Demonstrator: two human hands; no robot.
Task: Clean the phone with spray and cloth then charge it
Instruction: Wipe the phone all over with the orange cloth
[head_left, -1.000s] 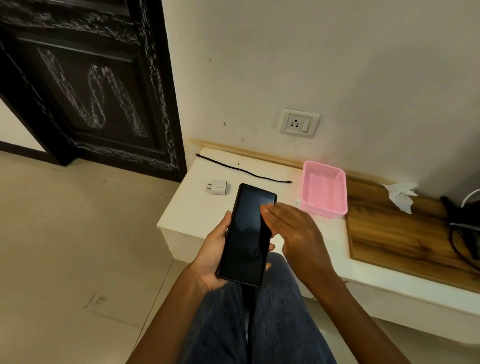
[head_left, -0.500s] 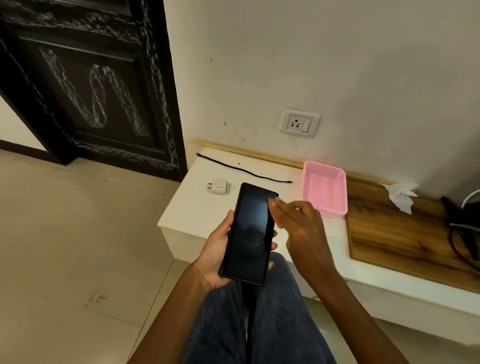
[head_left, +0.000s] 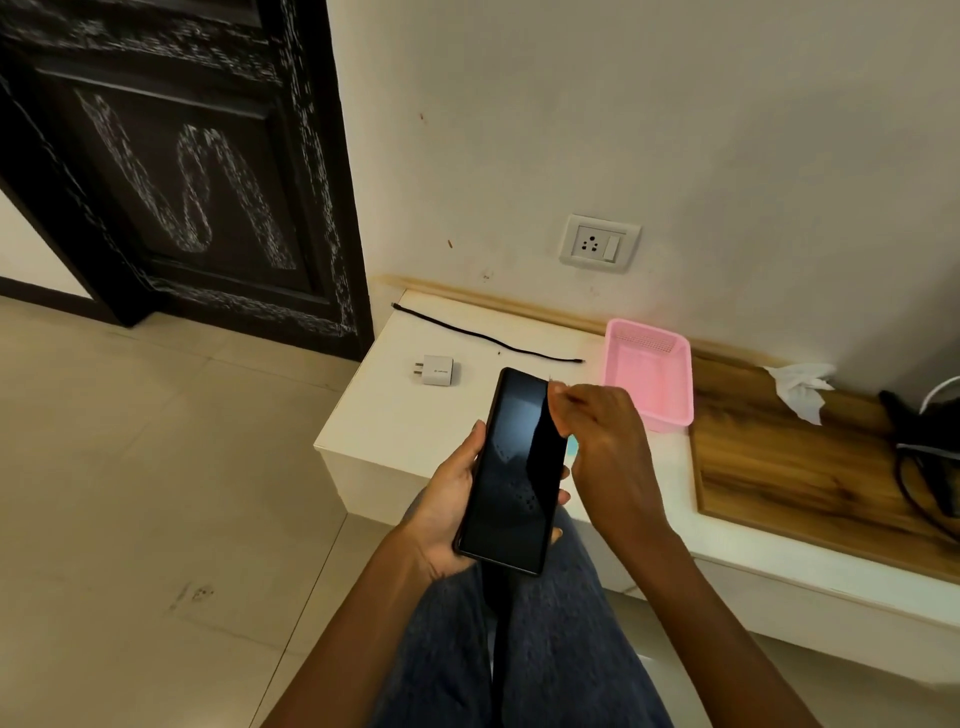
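At far left stands a dark door (head_left: 171, 171) with chalky white scribbles, over pale floor tiles (head_left: 130, 493). Next comes the white ledge (head_left: 384, 415) against the wall. On it, near its left end, lies a white adapter (head_left: 437, 369), prongs pointing left, and behind that a black cable (head_left: 485, 338) stretches loose along the back, plugged into nothing.

Your left hand (head_left: 449, 499) grips the phone (head_left: 514, 470) from below and from its left edge, thumb along that edge and fingertips curling round the right side. The phone is held above your jeans (head_left: 545, 649), just in front of the ledge, its dark screen facing up, its top end pointing towards the adapter.

Your right hand (head_left: 605, 441) sits just right of the phone, fingers bunched at the upper right corner of the screen. It is motion-blurred, so you cannot tell whether it pinches something there or only touches the glass. A small patch of light blue shows beneath that hand, too hidden to identify.

Above, on the wall, is a white socket (head_left: 600, 243) with a switch. Right of your hand sits a pink basket (head_left: 649, 371) on the ledge, touching the edge of a wooden board (head_left: 805, 467). A crumpled white tissue (head_left: 802, 387) lies at the board's back, and dark cords (head_left: 924, 467) sit at far right.
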